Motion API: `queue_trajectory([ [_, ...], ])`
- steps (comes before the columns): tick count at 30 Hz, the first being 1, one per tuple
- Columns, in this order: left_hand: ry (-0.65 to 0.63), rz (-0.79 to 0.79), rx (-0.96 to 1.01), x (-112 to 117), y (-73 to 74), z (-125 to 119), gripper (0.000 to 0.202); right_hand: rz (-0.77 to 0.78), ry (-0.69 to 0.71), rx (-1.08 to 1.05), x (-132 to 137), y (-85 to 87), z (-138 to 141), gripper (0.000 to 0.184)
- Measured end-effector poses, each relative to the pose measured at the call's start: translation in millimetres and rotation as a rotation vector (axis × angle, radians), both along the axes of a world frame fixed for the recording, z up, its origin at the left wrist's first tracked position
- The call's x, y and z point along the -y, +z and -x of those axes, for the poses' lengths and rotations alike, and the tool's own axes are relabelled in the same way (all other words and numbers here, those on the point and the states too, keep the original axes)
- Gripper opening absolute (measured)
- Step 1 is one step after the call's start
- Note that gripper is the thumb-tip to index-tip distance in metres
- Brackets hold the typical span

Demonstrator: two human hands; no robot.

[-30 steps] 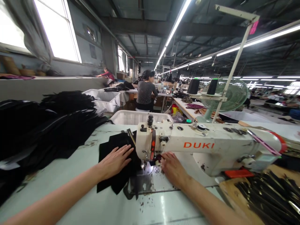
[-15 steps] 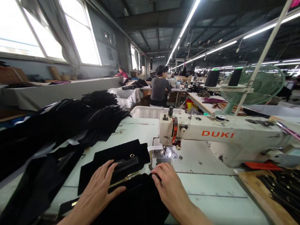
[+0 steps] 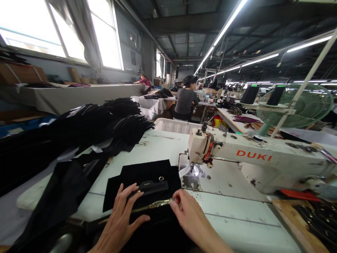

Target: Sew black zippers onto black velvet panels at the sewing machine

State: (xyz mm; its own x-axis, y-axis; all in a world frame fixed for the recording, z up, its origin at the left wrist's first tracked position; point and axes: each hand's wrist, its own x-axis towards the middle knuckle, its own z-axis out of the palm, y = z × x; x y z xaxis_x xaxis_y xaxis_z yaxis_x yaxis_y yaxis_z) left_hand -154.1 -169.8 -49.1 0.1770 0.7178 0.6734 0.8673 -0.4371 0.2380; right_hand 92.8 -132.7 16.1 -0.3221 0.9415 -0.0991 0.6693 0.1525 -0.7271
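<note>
Black fabric panels lie on the pale sewing table, with a gold-toothed zipper running across them. My left hand rests over the fabric with fingers spread, beside a black strip that carries a small gold ring. At the zipper's right end, the thumb and fingers of my right hand are pinched together on it. The sewing machine stands just beyond, its needle area lit, with a white tape between it and the fabric edge.
A large heap of black fabric pieces covers the table's left side. At right, a wooden tray holds dark parts with gold bits. Behind the machine are a white bin, thread cones and a green fan. A seated person works ahead.
My right hand has gone from lying at the fabric's edge to pinching the zipper's end. The left hand stays spread on the fabric. The whole view has shifted, so things appear farther right.
</note>
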Motion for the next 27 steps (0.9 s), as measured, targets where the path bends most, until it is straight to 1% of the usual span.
queue_trajectory([
  [2,-0.009,-0.006,0.023,1,-3.7,0,0.046,-0.271,-0.013,0.112,11,-6.5,-1,0.010],
  [3,-0.014,-0.010,0.032,1,-5.2,-1,0.045,-0.372,0.010,0.142,15,-9.6,1,0.014],
  [4,-0.021,-0.013,0.039,2,-6.3,-1,0.045,-0.424,0.046,0.139,17,-11.8,4,0.019],
  [5,-0.028,-0.020,0.044,2,-7.2,-2,0.044,-0.408,0.081,0.095,18,-12.6,8,0.023],
  [6,-0.034,-0.024,0.048,2,-8.0,-2,0.045,-0.353,0.113,0.035,17,-11.9,13,0.024],
  [8,-0.046,-0.039,0.057,3,-9.0,-3,0.046,-0.206,0.134,-0.070,13,-6.4,26,0.019],
  [10,-0.048,-0.054,0.072,4,-9.4,-3,0.046,-0.106,0.103,-0.114,8,1.6,37,0.010],
  [11,-0.047,-0.060,0.080,4,-9.2,-3,0.044,-0.081,0.095,-0.118,6,5.3,42,0.005],
  [12,-0.046,-0.065,0.087,5,-8.6,-2,0.041,-0.066,0.097,-0.121,5,8.4,47,0.004],
  [15,-0.063,-0.086,0.091,7,-5.0,-1,0.028,-0.026,0.131,-0.163,7,13.1,56,0.011],
  [18,-0.112,-0.103,0.075,6,-0.3,-2,0.018,-0.055,0.128,-0.218,15,12.7,61,0.013],
  [20,-0.149,-0.105,0.062,6,1.9,-4,0.017,-0.090,0.097,-0.240,21,12.1,60,0.017],
  [22,-0.182,-0.106,0.049,8,3.3,-6,0.021,-0.108,0.078,-0.249,24,13.1,52,0.020],
  [24,-0.202,-0.103,0.037,11,4.3,-4,0.024,-0.095,0.057,-0.253,25,16.7,38,0.025],
  [27,-0.212,-0.103,0.018,16,6.3,7,0.021,-0.064,-0.018,-0.270,24,25.2,10,0.034],
])
